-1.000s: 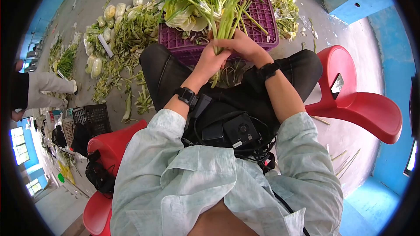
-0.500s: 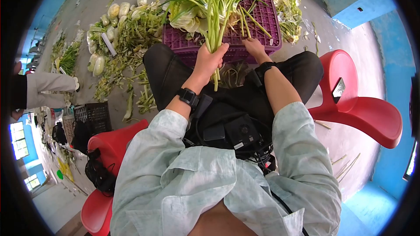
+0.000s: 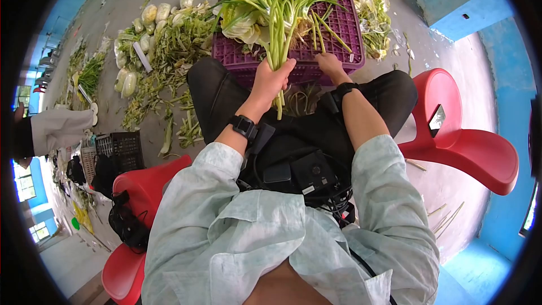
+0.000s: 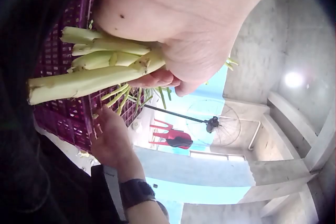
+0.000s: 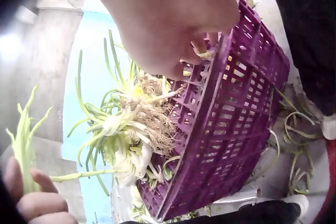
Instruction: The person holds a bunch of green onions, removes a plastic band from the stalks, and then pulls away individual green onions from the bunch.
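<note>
My left hand grips a bunch of long green stalks over the near side of a purple plastic crate. The cut ends stick out below the fist, thick and pale. At the crate's near right edge, my right hand pinches the near end of a thin green stalk lying on the grid top; its fingers partly hide that end. More loose stalks lie beside it. Spring onions with stringy roots and a leafy cabbage rest on the crate.
Cabbages and heaped leaf trimmings cover the floor on the left, with more trimmings right of the crate. Red chairs flank me, one bearing a phone. A person's trouser leg shows at far left.
The hands were together at the stalks a second ago. My right hand has moved off right to the loose stalks at the crate's edge; my left hand keeps the bunch.
</note>
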Demonstrator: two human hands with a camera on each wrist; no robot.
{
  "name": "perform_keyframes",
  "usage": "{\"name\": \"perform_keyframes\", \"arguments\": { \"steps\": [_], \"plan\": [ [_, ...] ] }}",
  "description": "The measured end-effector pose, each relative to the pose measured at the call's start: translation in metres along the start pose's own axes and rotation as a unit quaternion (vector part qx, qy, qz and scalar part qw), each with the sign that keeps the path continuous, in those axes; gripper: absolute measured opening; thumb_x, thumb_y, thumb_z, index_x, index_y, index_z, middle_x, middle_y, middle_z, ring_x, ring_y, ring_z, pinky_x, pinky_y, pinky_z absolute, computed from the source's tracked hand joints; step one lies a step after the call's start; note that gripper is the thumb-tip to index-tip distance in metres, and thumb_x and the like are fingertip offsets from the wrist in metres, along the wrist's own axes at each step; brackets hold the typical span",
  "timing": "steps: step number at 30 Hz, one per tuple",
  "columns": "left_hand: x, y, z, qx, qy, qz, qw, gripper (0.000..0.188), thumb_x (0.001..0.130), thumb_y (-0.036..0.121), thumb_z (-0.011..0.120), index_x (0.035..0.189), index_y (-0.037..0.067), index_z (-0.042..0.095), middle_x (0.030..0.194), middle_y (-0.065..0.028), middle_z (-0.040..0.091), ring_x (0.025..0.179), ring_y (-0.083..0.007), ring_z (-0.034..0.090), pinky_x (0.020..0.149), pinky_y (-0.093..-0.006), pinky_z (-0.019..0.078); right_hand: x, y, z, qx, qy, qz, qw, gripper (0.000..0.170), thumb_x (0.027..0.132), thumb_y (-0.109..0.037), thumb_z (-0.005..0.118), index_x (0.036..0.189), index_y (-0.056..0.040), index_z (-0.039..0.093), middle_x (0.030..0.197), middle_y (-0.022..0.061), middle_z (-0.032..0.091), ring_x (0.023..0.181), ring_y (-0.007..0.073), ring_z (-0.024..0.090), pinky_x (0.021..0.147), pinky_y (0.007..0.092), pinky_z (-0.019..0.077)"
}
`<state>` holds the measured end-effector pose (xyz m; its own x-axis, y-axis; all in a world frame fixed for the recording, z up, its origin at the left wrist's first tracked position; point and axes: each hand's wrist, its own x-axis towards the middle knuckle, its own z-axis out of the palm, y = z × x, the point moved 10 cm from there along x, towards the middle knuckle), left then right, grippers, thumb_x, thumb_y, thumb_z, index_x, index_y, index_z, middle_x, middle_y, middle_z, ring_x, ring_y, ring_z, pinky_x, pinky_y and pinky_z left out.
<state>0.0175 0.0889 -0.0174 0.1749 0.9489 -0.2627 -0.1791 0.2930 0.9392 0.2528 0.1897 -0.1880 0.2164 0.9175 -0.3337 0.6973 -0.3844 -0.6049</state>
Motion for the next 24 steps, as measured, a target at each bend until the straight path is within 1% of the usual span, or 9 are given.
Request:
{"name": "perform_keyframes", "arguments": {
  "steps": [4,6,7,8,11,15,18,21,24],
  "plan": [
    [0.002,0.001,-0.002,0.011,-0.001,0.007,1.000,0.021,0.096,0.023,0.071,0.098,0.006,0.058,0.071,0.0038,0.051,0.057,-0.0059,0.047,0.054,-0.0243,0.0432,-0.025,-0.026,-0.053,0.167,0.117,0.008,0.979,0.038,0.087,-0.031,0.067,0.112,-0.0039,0.076,0.099,0.0157,0.074,0.092,0.0266,0.071,0.078,0.0347,0.0527],
    [0.003,-0.001,-0.003,0.018,-0.001,0.005,1.000,0.021,0.098,0.023,0.070,0.103,0.006,0.059,0.072,0.0035,0.051,0.058,-0.0060,0.047,0.055,-0.0246,0.0436,-0.032,-0.033,-0.068,0.327,0.104,0.023,0.939,0.030,0.087,-0.025,0.069,0.102,-0.0012,0.077,0.082,0.0120,0.072,0.082,0.0230,0.071,0.070,0.0331,0.0536],
    [0.003,0.000,-0.004,0.017,-0.001,0.010,1.000,0.021,0.098,0.023,0.070,0.103,0.005,0.059,0.072,0.0031,0.051,0.059,-0.0064,0.048,0.055,-0.0247,0.0438,-0.034,-0.034,-0.072,0.403,0.096,0.030,0.909,0.026,0.087,-0.022,0.070,0.097,0.0001,0.078,0.073,0.0102,0.072,0.076,0.0212,0.071,0.065,0.0322,0.0540],
    [0.004,0.001,-0.005,0.015,-0.001,0.015,1.000,0.021,0.098,0.023,0.069,0.102,0.005,0.060,0.071,0.0026,0.052,0.059,-0.0068,0.049,0.056,-0.0247,0.0441,-0.035,-0.039,-0.070,0.549,0.073,0.038,0.832,0.018,0.087,-0.012,0.071,0.099,0.0013,0.074,0.075,0.0062,0.067,0.069,0.0124,0.064,0.056,0.0265,0.0494],
    [0.007,0.002,-0.006,0.011,0.006,0.027,1.000,0.020,0.098,0.023,0.069,0.100,0.005,0.061,0.071,0.0014,0.054,0.061,-0.0079,0.052,0.056,-0.0252,0.0447,-0.048,-0.053,-0.070,0.705,0.051,0.061,0.705,0.020,0.092,-0.011,0.067,0.110,-0.0023,0.070,0.084,0.0055,0.066,0.068,0.0125,0.063,0.055,0.0251,0.0483],
    [0.003,0.009,-0.006,0.006,0.028,0.027,0.999,0.019,0.099,0.023,0.068,0.099,0.005,0.061,0.072,-0.0001,0.058,0.062,-0.0094,0.056,0.058,-0.0259,0.0470,-0.076,-0.094,-0.055,0.708,-0.154,0.048,0.688,0.010,0.095,-0.005,0.067,0.104,-0.0036,0.064,0.097,0.0059,0.066,0.090,0.0175,0.066,0.086,0.0286,0.0555],
    [0.006,0.010,-0.014,-0.009,0.056,0.050,0.997,0.019,0.100,0.023,0.067,0.103,0.005,0.062,0.077,-0.0006,0.061,0.066,-0.0103,0.060,0.061,-0.0261,0.0499,-0.113,-0.133,-0.051,0.637,-0.256,-0.015,0.727,0.012,0.094,-0.006,0.069,0.102,-0.0055,0.060,0.102,0.0066,0.066,0.098,0.0167,0.065,0.090,0.0289,0.0546],
    [0.007,0.008,-0.022,-0.040,0.097,0.057,0.993,0.024,0.099,0.023,0.068,0.111,0.003,0.063,0.085,-0.0012,0.064,0.069,-0.0104,0.062,0.062,-0.0260,0.0509,-0.139,-0.163,-0.042,0.526,-0.284,-0.089,0.797,0.017,0.091,-0.003,0.071,0.100,-0.0073,0.057,0.106,0.0062,0.067,0.099,0.0157,0.066,0.087,0.0304,0.0549],
    [0.008,0.012,-0.027,-0.060,0.105,0.083,0.989,0.028,0.100,0.024,0.066,0.116,0.002,0.062,0.093,-0.0015,0.067,0.074,-0.0115,0.063,0.067,-0.0264,0.0503,-0.148,-0.175,-0.027,0.396,-0.323,-0.180,0.840,0.023,0.086,-0.002,0.076,0.089,-0.0095,0.055,0.096,0.0017,0.065,0.089,0.0096,0.062,0.079,0.0253,0.0502]
  ]
}}
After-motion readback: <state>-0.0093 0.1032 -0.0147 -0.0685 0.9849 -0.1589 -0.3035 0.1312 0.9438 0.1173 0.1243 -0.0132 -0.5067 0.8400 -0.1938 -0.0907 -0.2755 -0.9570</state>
